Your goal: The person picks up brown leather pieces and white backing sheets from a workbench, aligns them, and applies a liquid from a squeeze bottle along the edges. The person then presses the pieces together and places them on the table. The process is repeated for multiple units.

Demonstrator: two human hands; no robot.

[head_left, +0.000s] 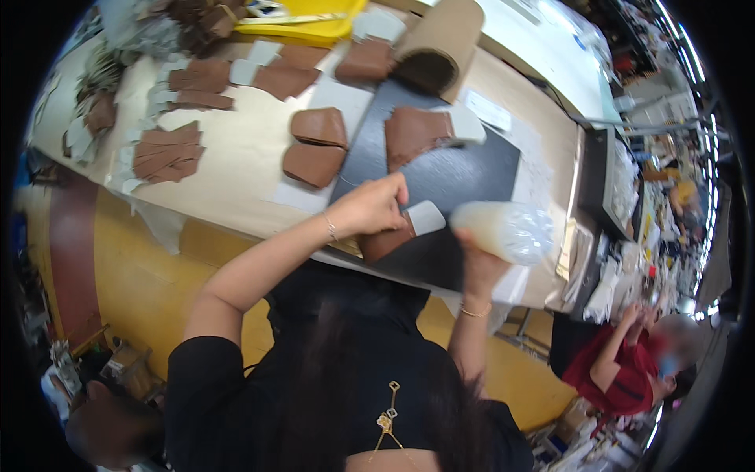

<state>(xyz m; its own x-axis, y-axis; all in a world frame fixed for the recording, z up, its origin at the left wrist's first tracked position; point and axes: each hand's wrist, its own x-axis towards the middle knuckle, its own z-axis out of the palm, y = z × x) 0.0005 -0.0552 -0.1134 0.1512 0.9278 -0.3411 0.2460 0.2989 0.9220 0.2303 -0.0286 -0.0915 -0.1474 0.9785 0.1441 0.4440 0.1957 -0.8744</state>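
My right hand (pixel 481 263) is wrapped round a translucent plastic bottle (pixel 503 230) with pale contents, tilted over the right part of a black board (pixel 472 169). Its far end looks like crinkled clear plastic. My left hand (pixel 370 206) is closed with the fingers curled in; what they hold, if anything, is hidden. Just beneath it, at the board's near edge, lies a brown leather piece (pixel 385 245) with a light grey tab (pixel 425 218). Farther up the board is a larger stack of brown leather pieces (pixel 417 134) with pale tabs.
Two folded brown leather stacks (pixel 314 147) lie left of the board. More bundles of leather strips (pixel 169 153) spread leftward. A cardboard roll (pixel 440 47) and a yellow tray (pixel 303 23) stand at the back. A person in red (pixel 621 362) sits at the right.
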